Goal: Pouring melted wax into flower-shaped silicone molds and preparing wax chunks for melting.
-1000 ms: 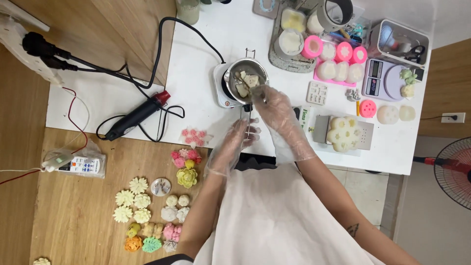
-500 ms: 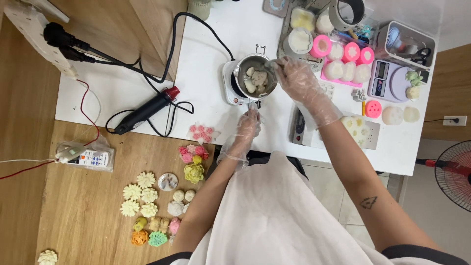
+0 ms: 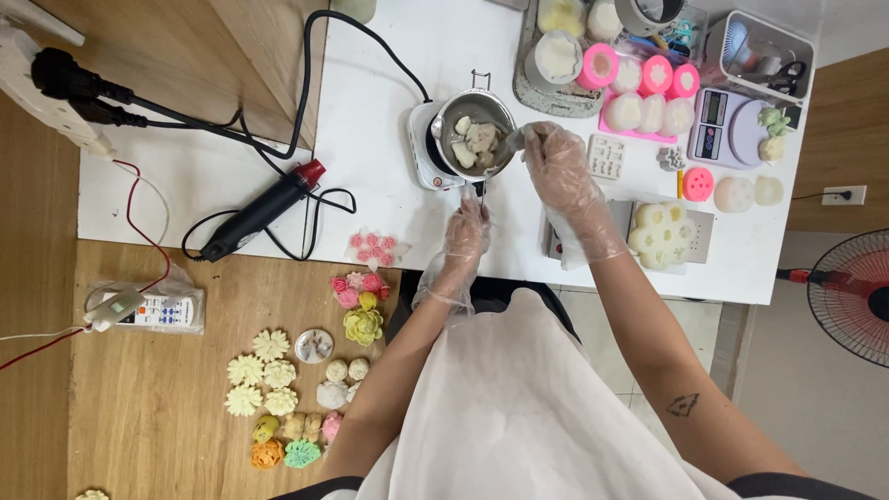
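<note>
1. We've got our left hand (image 3: 465, 231), in a thin clear plastic glove, on the handle of the small round steel melting pot (image 3: 477, 145). Its fingers are curled shut around the handle just below the rim.
2. That pot sits on a little white electric hot plate (image 3: 421, 159) near the middle of the white surface (image 3: 389, 102), and pale whitish wax chunks (image 3: 472, 141) lie piled inside it.
3. Our right hand (image 3: 556, 167), gloved too, is at the pot's right rim. The fingers are pinched closed on something small and greyish that pokes over the edge into the pot; honestly we can't tell what it is.
4. Left of the hot plate lies a black heat gun with a red nozzle (image 3: 264, 209), its cable looping about on the surface.
5. To the right are pink round silicone moulds (image 3: 639, 79), a small digital kitchen scale (image 3: 727, 130) and a big cream flower-shaped wax piece (image 3: 661, 234).
6. Down on the wooden floor (image 3: 139, 407), a cluster of small flower-shaped wax pieces in cream, pink, yellow and green (image 3: 296, 389) lies well apart from both hands.
</note>
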